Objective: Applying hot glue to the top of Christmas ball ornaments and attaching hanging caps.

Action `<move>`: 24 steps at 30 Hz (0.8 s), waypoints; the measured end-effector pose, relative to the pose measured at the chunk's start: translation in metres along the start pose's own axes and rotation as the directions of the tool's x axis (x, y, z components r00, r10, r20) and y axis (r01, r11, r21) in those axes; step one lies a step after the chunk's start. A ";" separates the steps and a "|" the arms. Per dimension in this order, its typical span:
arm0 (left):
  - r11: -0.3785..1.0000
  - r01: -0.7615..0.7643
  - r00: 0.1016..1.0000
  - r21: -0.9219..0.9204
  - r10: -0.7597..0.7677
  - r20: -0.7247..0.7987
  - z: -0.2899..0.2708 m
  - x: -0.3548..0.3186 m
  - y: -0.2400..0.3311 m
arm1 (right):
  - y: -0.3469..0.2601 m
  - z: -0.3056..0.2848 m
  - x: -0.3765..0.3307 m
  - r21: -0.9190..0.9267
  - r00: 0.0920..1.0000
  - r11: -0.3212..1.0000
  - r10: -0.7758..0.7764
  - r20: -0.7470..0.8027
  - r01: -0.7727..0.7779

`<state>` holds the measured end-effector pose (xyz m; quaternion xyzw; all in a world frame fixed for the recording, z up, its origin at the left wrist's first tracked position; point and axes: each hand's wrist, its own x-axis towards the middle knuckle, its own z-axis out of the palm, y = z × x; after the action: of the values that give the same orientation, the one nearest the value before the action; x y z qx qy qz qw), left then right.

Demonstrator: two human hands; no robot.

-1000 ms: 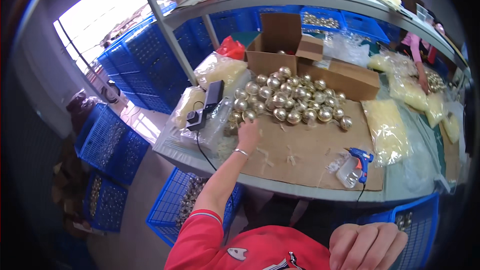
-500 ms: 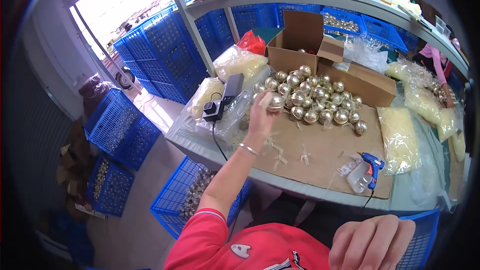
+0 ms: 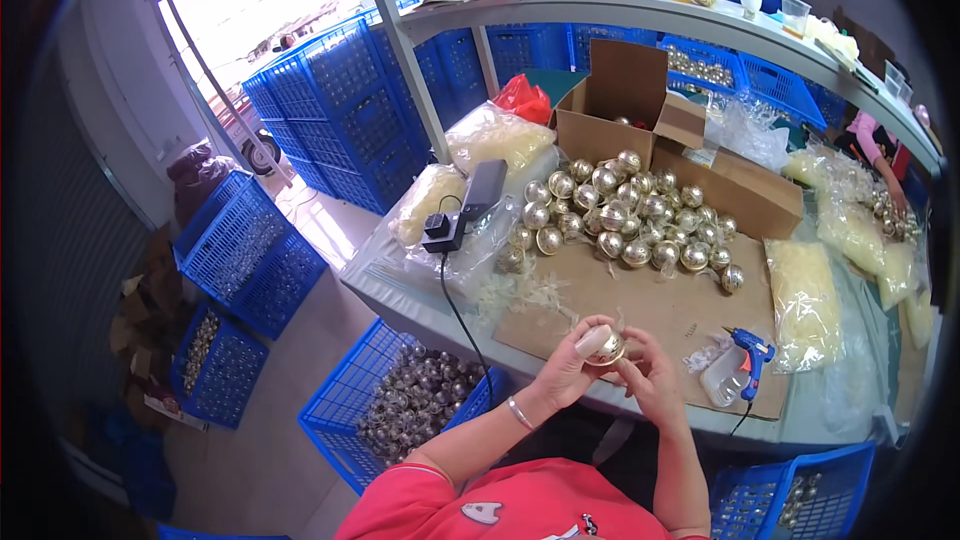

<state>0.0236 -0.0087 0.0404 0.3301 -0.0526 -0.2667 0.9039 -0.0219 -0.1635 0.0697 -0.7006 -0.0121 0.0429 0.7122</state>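
Left hand (image 3: pixel 570 372) and right hand (image 3: pixel 655 378) hold a gold ball (image 3: pixel 606 349) between their fingers near the front edge of the bench (image 3: pixel 385 290). Beyond, cardboard (image 3: pixel 662 305) lies bare, bounded rightward by a glue gun (image 3: pixel 753 353), behind by piled balls (image 3: pixel 637 253), then an open box (image 3: pixel 608 137).

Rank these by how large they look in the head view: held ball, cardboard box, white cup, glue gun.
1. Cardboard box
2. Glue gun
3. Held ball, partly hidden
4. White cup, which sits farther from the camera
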 end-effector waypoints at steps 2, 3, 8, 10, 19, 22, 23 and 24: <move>1.000 0.019 1.000 -0.019 -0.019 -0.012 -0.007 -0.002 -0.005 | 0.022 -0.001 -0.002 0.024 0.997 0.999 -0.025 -0.068 0.026; 0.999 0.035 0.999 -0.038 -0.036 -0.026 -0.010 -0.002 -0.007 | 0.028 -0.002 -0.001 0.045 0.990 0.997 -0.048 -0.132 0.055; 0.982 0.078 0.997 -0.175 -0.081 -0.012 -0.011 -0.011 -0.015 | 0.027 -0.003 -0.006 0.103 0.987 0.994 -0.003 -0.163 0.020; 0.971 0.089 0.996 -0.222 -0.090 0.007 -0.013 -0.015 -0.021 | 0.027 -0.006 -0.008 0.123 0.989 0.992 0.011 -0.149 0.008; 0.831 0.284 0.952 -0.479 -0.302 0.040 -0.022 -0.050 -0.047 | -0.021 -0.013 -0.017 -0.382 0.955 0.908 -0.250 -0.158 0.174; 0.820 0.377 0.925 -0.431 -0.359 0.127 -0.033 -0.046 -0.051 | -0.021 -0.011 -0.009 -0.541 0.941 0.806 -0.330 -0.078 0.238; 0.828 0.361 0.931 -0.429 -0.344 0.120 -0.033 -0.047 -0.050 | -0.023 -0.010 -0.006 -0.549 0.927 0.789 -0.369 -0.064 0.276; 0.885 0.339 0.935 -0.318 -0.356 0.007 -0.021 -0.048 -0.040 | -0.023 -0.010 -0.004 -0.560 0.915 0.772 -0.399 -0.058 0.300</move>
<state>-0.0300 0.0027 0.0028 0.1927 0.0736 -0.4206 0.8835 -0.0242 -0.1739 0.0931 -0.8586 -0.0921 -0.1570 0.4793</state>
